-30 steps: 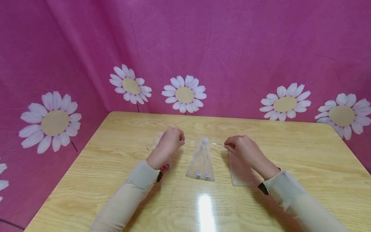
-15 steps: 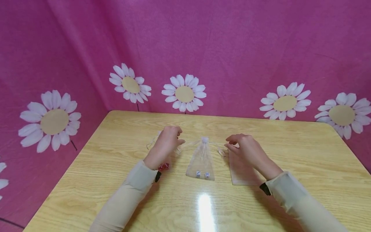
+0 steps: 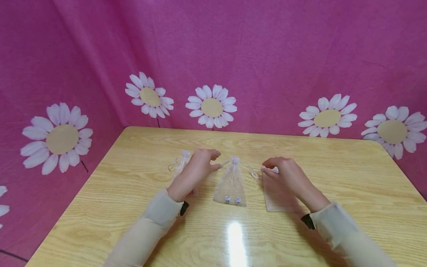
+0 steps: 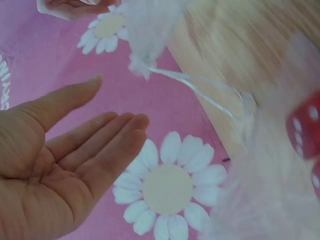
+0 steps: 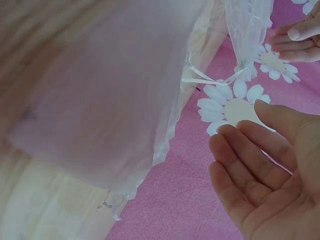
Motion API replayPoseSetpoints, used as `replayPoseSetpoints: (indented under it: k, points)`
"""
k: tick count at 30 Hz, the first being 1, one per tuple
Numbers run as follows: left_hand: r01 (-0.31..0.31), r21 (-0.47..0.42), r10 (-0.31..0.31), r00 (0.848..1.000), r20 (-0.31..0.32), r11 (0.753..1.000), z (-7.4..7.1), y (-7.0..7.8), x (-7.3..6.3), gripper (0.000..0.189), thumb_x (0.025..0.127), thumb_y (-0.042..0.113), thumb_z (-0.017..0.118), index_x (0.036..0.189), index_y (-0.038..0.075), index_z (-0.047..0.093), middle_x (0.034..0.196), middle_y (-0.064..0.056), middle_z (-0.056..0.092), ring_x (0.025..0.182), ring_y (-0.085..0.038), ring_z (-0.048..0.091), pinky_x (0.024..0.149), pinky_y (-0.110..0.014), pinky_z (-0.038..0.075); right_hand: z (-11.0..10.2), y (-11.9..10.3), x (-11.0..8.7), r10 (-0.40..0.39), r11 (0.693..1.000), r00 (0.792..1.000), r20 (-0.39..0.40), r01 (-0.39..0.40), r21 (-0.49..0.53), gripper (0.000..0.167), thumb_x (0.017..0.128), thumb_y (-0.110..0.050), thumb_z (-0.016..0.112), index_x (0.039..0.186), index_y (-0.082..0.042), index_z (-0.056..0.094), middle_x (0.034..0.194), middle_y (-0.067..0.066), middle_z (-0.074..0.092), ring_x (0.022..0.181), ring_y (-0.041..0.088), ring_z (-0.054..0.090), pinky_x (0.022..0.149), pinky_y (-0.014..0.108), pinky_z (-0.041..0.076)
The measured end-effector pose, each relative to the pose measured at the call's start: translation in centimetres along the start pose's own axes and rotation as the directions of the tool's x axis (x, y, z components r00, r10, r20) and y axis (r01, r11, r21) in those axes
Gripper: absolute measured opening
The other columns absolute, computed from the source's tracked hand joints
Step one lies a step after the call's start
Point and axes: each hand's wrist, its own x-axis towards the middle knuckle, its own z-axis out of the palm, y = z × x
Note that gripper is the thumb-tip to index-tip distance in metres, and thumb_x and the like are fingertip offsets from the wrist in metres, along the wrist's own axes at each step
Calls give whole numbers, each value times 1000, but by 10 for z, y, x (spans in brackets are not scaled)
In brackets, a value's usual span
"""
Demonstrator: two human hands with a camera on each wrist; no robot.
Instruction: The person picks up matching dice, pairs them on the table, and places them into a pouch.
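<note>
A sheer white drawstring pouch (image 3: 230, 183) lies mid-table, its neck gathered tight and its ribbons spread to both sides. Two white dice (image 3: 238, 200) show through its bottom. To its left my left hand (image 3: 197, 168) hovers with fingers apart and nothing held, partly covering another gathered pouch (image 3: 184, 160). Red dice (image 4: 304, 125) show inside that one in the left wrist view. On the other side my right hand (image 3: 288, 174), fingers loosely bent and holding nothing, is over the top edge of a flat, ungathered pouch (image 3: 275, 196).
The wooden table (image 3: 160, 237) reflects a bright strip of light near its front. A pink curtain (image 3: 267, 55) with printed daisies hangs behind the table and along its left side.
Both hands pinched the middle pouch's ribbon ends and have let them go; the ribbons now hang loose. My left hand has since shifted slightly right, uncovering more of the left pouch's top.
</note>
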Motion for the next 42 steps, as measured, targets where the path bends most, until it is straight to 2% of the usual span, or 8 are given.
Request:
replayPoseSetpoints:
  k: [7, 12, 14, 19, 29, 35, 37, 42]
  points:
    - [-141, -28, 143, 987, 68, 990, 12, 19, -8, 42, 89, 17, 73, 127, 2, 64, 125, -14, 68, 113, -26, 67, 96, -38, 56, -2, -2, -13, 20, 1000, 999, 33, -20, 17, 16, 90, -16, 70, 100, -5, 76, 95, 10, 76, 91, 27, 71, 82, 47, 58]
    - [-181, 10, 179, 977, 115, 983, 23, 33, -11, 42, 88, 21, 74, 127, 5, 65, 123, -13, 69, 73, -13, 62, 82, -27, 57, -3, -4, -26, 43, 999, 997, 70, -45, 21, 19, 88, -16, 72, 103, -5, 75, 98, 10, 76, 93, 28, 70, 84, 48, 57]
    - [-202, 25, 198, 972, 125, 979, 28, 37, -11, 41, 88, 22, 74, 125, 6, 67, 122, -11, 70, 73, -11, 62, 82, -24, 57, -4, -3, -32, 41, 999, 996, 73, -43, 26, 19, 87, -15, 73, 103, -5, 75, 98, 10, 76, 93, 28, 70, 83, 48, 58]
    - [-281, 44, 273, 953, 134, 959, 37, 47, -13, 40, 86, 21, 76, 122, 6, 68, 124, -8, 70, 115, -20, 67, 99, -30, 54, -5, 1, -47, 29, 999, 999, 44, -31, 36, 17, 86, -14, 74, 100, -6, 75, 96, 8, 76, 91, 26, 71, 81, 46, 58]
    - [-331, 115, 306, 933, 192, 937, 65, 71, -7, 44, 87, 23, 75, 126, 8, 65, 127, -3, 69, 118, -14, 65, 100, -21, 52, -15, 12, -75, 54, 998, 997, -47, -54, 14, 17, 83, -12, 76, 98, -4, 75, 96, 9, 76, 91, 26, 72, 81, 46, 58]
    - [-369, 120, 338, 915, 218, 922, 81, 86, -1, 35, 87, 14, 73, 121, 6, 68, 117, -4, 73, 95, -7, 68, 82, -12, 54, -22, 21, -87, 70, 998, 993, -90, -70, 9, 21, 80, -10, 79, 99, -3, 75, 97, 11, 76, 89, 28, 72, 77, 47, 58]
    - [-385, 111, 354, 908, 224, 916, 86, 91, 1, 29, 86, 8, 71, 115, 6, 70, 102, -1, 74, 78, -3, 62, 69, -9, 50, -24, 25, -91, 55, 998, 992, -114, -56, -4, 22, 78, -10, 80, 99, -3, 75, 96, 10, 76, 86, 27, 71, 74, 44, 59]
    - [-404, 103, 372, 897, 239, 909, 99, 99, 5, 11, 82, 0, 70, 92, 6, 70, 65, 5, 47, 59, -4, 37, 52, -11, 35, -30, 35, -100, 39, 998, 987, -158, -45, -34, 26, 74, -8, 83, 98, -4, 75, 93, 8, 76, 81, 25, 70, 69, 38, 58]
